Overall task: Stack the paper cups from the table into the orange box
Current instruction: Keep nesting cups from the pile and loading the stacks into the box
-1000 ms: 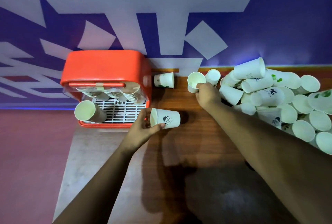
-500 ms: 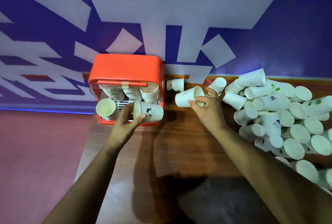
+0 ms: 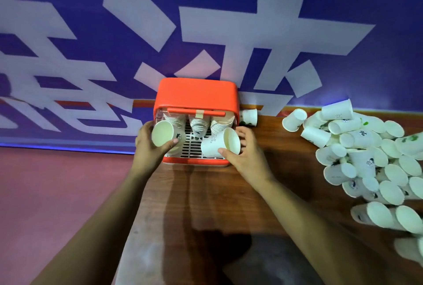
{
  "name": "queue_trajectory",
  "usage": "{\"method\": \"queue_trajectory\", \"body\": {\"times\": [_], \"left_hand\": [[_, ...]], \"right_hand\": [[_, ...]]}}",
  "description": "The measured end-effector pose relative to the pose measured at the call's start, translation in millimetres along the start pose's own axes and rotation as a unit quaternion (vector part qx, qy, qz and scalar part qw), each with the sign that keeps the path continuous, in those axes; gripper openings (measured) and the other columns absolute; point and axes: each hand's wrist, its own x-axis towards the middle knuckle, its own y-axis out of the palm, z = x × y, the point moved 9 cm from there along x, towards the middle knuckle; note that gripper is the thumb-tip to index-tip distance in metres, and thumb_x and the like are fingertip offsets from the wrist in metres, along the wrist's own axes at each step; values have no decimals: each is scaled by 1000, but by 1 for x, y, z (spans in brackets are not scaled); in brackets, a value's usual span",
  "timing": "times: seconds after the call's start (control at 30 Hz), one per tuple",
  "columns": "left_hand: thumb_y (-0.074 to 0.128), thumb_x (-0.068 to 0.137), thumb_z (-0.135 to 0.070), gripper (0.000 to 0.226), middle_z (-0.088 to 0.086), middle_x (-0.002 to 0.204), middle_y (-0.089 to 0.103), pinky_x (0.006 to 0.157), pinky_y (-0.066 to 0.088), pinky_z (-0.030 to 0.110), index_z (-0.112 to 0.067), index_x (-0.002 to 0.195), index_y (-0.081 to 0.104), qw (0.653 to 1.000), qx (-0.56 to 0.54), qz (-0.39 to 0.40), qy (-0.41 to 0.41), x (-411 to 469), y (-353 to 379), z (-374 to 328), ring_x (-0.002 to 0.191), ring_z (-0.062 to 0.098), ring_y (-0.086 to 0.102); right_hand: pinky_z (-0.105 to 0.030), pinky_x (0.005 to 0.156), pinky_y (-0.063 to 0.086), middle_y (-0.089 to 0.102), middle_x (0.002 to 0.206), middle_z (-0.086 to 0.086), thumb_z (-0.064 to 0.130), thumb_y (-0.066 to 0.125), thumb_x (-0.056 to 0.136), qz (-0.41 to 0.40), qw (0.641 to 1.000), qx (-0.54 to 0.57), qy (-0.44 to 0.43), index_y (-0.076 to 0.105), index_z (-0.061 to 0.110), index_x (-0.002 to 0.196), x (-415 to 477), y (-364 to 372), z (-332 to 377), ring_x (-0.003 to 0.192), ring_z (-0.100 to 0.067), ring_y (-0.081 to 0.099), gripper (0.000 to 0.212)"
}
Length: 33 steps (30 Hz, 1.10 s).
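With fingers (image 3: 170,143) of the left hand (image 3: 148,147) wrapped round one paper cup, the left cup (image 3: 163,133), and those of the right hand (image 3: 250,155) gripping another, the right cup (image 3: 218,142), by rim and side; both held at the front of the orange box, mouths showing to the camera.

Then by size: behind everything, a purple wall (image 3: 343,44) with big white lettering; to the left, pink floor (image 3: 57,193); underneath, the wooden table (image 3: 229,193), carrying box and cups; far right on it, well apart from the box, a large heap of loose cups (image 3: 366,158), lying every way, unsorted; at the table's back left, against the wall, the orange box (image 3: 196,94), a white slatted grid showing inside; in it, side by side toward the rear, three stacks (image 3: 198,124) of nested cups; just beside its right wall, a lone cup (image 3: 249,117) on its side.

Judged from this: well begun, far from finished; three stacks started, two more cups apparently about to join them; the lone cup and the whole heap yet to be moved; probably many more reaches across the table to come.
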Motion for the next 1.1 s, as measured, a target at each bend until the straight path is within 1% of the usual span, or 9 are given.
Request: {"method": "queue_trajectory", "body": {"times": [0.17,0.3,0.43,0.57,0.67,0.73,0.83,0.97,1.1], "left_hand": [[84,71,-45,80,7,128,48,99,38,42,-14,135,47,993,109,13,40,13,6,1,123,27,39],[86,70,-41,79,15,127,52,98,32,42,-9,133,50,979,190,48,56,20,14,11,117,33,42],[84,71,-43,83,14,133,44,100,34,43,-19,141,46,972,211,98,36,21,24,27,117,33,38],[84,73,-42,93,11,138,41,105,34,44,-26,151,36,974,170,147,19,24,30,37,124,32,36],[84,76,-28,98,9,144,43,105,40,47,-28,155,25,976,139,167,28,24,24,41,128,31,41],[78,80,-13,87,4,133,53,98,47,40,-25,153,31,980,94,175,27,22,18,43,117,22,52],[64,89,-5,58,-2,116,63,95,51,37,-23,142,49,986,58,159,-2,23,7,58,104,15,61],[56,98,-14,25,-10,112,71,99,49,30,-23,119,66,989,-42,129,-53,22,1,67,108,8,64],[54,100,-38,20,-18,109,72,96,49,27,-36,112,70,980,-137,119,-86,21,7,67,108,3,65]], "right_hand": [[-41,98,50,52,127,16,39,83,70,-19,1000,-6,-2,43,31,131,3,17,12,117,-11,55,73],[-40,101,48,53,134,11,39,83,72,-18,1000,-13,-2,44,30,133,7,27,20,120,-12,53,73],[-39,104,46,52,135,11,40,83,72,-5,1000,-24,-14,44,28,135,17,45,33,123,-11,50,75],[-40,97,50,58,125,12,40,85,68,9,999,-27,-34,47,33,127,28,72,49,115,-13,56,70],[-29,97,45,59,126,6,36,85,69,19,996,-54,-61,50,25,128,36,93,60,115,-14,55,69],[-24,97,39,56,133,4,34,85,71,36,993,-84,-70,49,20,133,39,106,63,120,-15,52,73],[-28,103,36,51,138,-2,33,85,70,66,982,-149,-92,45,15,137,43,128,65,127,-20,47,80],[-31,107,35,45,143,-4,33,83,71,93,963,-223,-116,41,11,143,46,151,59,132,-22,43,86],[-31,109,35,46,144,-5,35,80,75,133,958,-234,-103,42,9,143,51,172,47,132,-22,44,83]]}}
